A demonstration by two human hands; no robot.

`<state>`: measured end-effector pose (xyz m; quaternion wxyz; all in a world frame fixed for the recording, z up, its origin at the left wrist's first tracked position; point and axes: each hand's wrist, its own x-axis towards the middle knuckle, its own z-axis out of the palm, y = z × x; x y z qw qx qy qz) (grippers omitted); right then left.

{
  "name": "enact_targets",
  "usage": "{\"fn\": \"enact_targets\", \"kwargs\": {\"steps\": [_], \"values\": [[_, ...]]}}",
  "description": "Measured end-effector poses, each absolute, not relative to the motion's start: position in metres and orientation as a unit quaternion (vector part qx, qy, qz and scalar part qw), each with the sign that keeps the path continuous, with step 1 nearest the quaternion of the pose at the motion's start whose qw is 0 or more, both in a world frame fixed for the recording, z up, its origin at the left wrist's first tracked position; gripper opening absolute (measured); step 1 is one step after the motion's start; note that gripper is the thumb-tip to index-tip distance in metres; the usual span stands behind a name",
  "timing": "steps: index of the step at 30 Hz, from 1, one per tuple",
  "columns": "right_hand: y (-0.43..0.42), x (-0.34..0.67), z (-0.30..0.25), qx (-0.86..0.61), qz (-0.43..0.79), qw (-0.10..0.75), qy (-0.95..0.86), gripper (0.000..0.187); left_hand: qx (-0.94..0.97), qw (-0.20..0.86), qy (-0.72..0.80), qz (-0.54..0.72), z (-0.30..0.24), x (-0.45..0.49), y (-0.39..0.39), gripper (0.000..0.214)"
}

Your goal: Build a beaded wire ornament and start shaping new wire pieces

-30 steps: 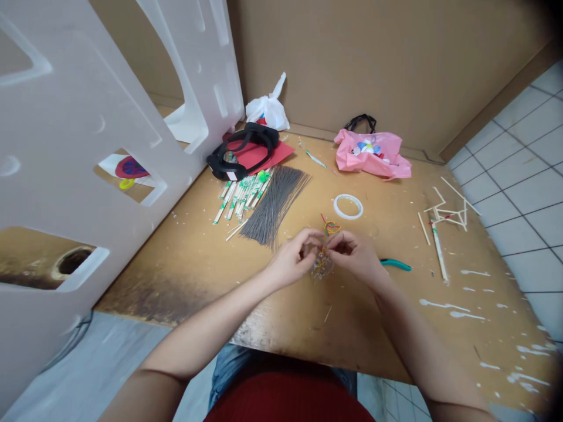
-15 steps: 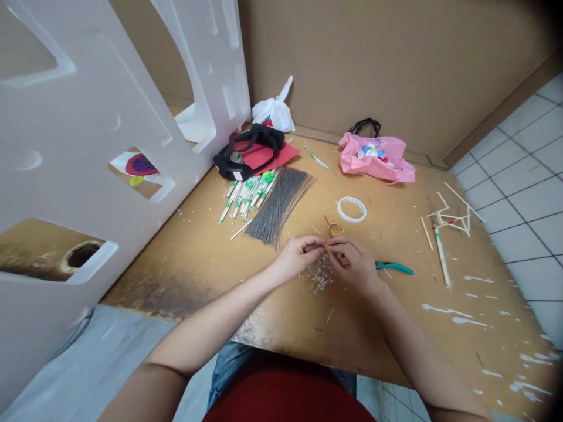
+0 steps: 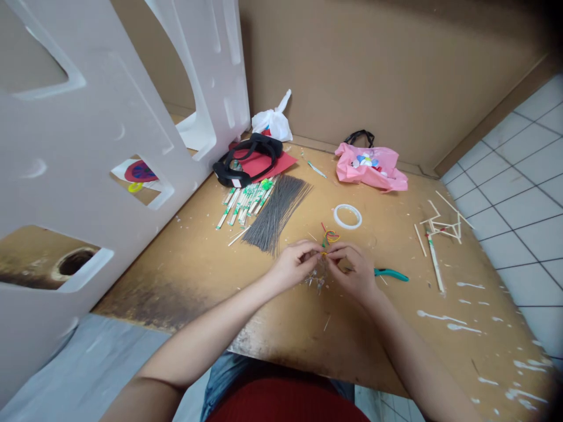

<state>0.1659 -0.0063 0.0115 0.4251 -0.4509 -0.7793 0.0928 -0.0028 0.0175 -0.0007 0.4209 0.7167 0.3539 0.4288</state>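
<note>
Table (image 3: 197,258); above it, left hand (image 3: 295,262) and right hand (image 3: 355,271), thumb and fingers of each pinched together; beyond, wrapped sticks (image 3: 244,204), green print too small to read; just nearside of the fingertips, a blurred cluster (image 3: 315,281); between both pinches, gripped, a yellow band (image 3: 324,254).

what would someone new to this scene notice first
The eye probably goes first to the left hand and right hand, whose fingertips meet at a small yellow piece above the table. Next might come the bright pink bag at the back right, then the black headset at the back left, near the red paper.
</note>
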Motion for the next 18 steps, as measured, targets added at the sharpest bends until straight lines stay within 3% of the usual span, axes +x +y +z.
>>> {"fn": "enact_targets", "kwargs": {"steps": [9, 18], "values": [[-0.006, 0.166, 0.01, -0.453, 0.082, 0.409, -0.788, 0.009, 0.714, 0.427, 0.358, 0.424, 0.0, -0.003, 0.016, 0.019], [-0.021, 0.167, 0.017, -0.505, 0.229, 0.459, -0.694, 0.008, 0.79, 0.32, 0.305, 0.425, 0.005, -0.008, 0.018, 0.016]]}}
